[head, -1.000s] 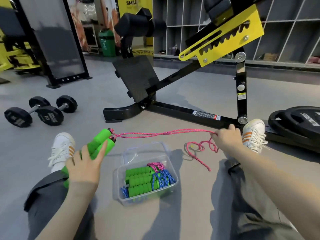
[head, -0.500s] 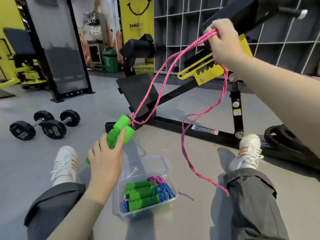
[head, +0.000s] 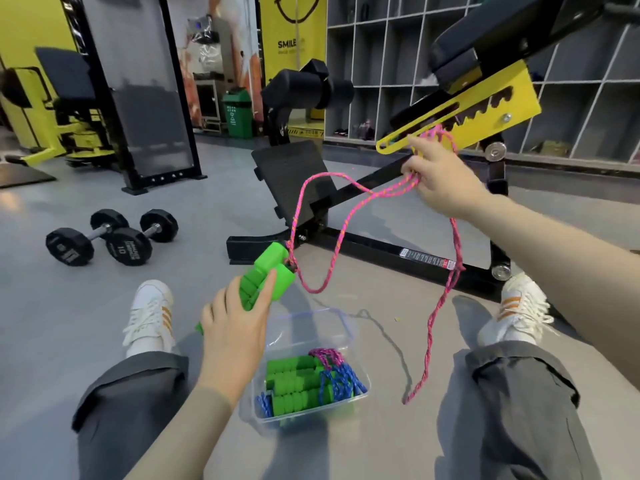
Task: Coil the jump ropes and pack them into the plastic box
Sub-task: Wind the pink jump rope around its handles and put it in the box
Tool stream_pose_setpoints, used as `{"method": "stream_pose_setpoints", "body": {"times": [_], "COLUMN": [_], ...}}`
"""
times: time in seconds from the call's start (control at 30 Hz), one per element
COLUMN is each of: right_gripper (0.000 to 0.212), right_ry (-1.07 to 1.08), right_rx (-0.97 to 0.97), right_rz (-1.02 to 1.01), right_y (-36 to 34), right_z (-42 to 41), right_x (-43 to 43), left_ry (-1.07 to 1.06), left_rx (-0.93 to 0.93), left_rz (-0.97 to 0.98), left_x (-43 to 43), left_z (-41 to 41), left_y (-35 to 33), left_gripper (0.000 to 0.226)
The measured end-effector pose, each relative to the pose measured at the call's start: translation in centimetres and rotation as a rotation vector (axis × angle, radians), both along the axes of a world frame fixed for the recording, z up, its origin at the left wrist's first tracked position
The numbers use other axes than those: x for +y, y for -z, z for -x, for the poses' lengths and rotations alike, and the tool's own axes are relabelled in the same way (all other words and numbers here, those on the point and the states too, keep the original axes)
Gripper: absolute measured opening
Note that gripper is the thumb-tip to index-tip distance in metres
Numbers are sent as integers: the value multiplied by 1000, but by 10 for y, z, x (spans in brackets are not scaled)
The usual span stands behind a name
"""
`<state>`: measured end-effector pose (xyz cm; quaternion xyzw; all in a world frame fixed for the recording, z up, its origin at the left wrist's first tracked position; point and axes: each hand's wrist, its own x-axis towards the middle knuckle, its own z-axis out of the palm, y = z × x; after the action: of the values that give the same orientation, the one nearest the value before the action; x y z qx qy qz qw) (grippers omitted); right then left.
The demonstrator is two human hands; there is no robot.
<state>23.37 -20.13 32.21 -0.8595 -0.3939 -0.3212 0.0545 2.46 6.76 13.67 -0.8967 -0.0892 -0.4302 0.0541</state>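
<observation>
Left hand (head: pixel 239 327) is gripping the two green foam jump-rope handles (head: pixel 268 277) together, held low above the floor between the legs, handle tips pointing up and away. Right hand (head: pixel 440 174) is raised higher and to the right, fingers closed around several strands of the pink braided rope (head: pixel 332 244). Rope is running from the handle tips, sagging in a loop, then climbing to the right hand; one long tail is hanging from that hand down toward the floor beside the right knee. Clear rectangular plastic box (head: pixel 341 325) is sitting on the grey floor (head: pixel 381 445) between the legs, just beside the left hand, lid off. Inside it: coiled ropes with green handles (head: pixel 294 382), blue cord (head: pixel 341 382) and some pink cord on top. White sneakers (head: pixel 150 311) are flanking the box. Black and yellow adjustable bench (head: pixel 460 109) is standing ahead; two black dumbbells (head: pixel 114 237) are lying to the left.
</observation>
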Motion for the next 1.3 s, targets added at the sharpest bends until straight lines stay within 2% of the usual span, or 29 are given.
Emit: {"method": "stream_pose_setpoints", "body": {"times": [0.03, 0.13, 0.2, 0.27, 0.33, 0.4, 0.43, 0.47, 0.53, 0.6, 0.73, 0.87, 1.0, 1.17, 1.3], "right_gripper": [31, 75, 79, 70, 57, 48, 50, 58, 73, 68, 38, 20, 23, 18, 21], "right_ry": [58, 360, 382, 290, 147, -25, -102, -177, -252, -233, -187, -274, -304, -356, -385], "right_rx": [101, 626, 821, 897, 898, 954, 1030, 1119, 1287, 1386, 1391, 1392, 1375, 1377, 1357], "right_rz": [92, 447, 494, 344, 106, -140, -234, -288, -269, -206, -189, -310, -396, -506, -546], "right_y": [25, 96, 124, 132, 122, 108, 100, 95, 93, 102, 124, 132, 138, 139, 137], "right_z": [-3, 2, 10, 20, 31, 48, 57, 65, 75, 79, 77, 81, 84, 90, 100], "right_x": [-4, -17, -16, -4, 11, 26, 33, 38, 45, 50, 56, 50, 46, 46, 51], "left_ry": [2, 1, 14, 53, 101, 145, 160, 170, 185, 209, 277, 285, 266, 278, 264], "left_rx": [17, 88, 124, 163, 203, 220, 227, 233, 235, 219, 157, 175, 203, 249, 271], "left_rz": [-14, -68, -138, -234, -331, -385, -400, -415, -461, -512, -579, -564, -584, -637, -636], "left_x": [-1, -4, -5, -7, -9, -11, -12, -14, -17, -19, -23, -27, -31, -33, -36], "left_z": [0, -2, -3, -4, -6, -8, -8, -9, -7, -6, -5, -3, -4, -4, -2], "left_y": [5, 15, 17, 19, 21, 22, 21, 19, 15, 11, 11, 14, 13, 8, 5], "left_gripper": [89, 98, 110, 117, 119, 111, 106, 102, 102, 101, 104, 106, 98, 83, 81]}}
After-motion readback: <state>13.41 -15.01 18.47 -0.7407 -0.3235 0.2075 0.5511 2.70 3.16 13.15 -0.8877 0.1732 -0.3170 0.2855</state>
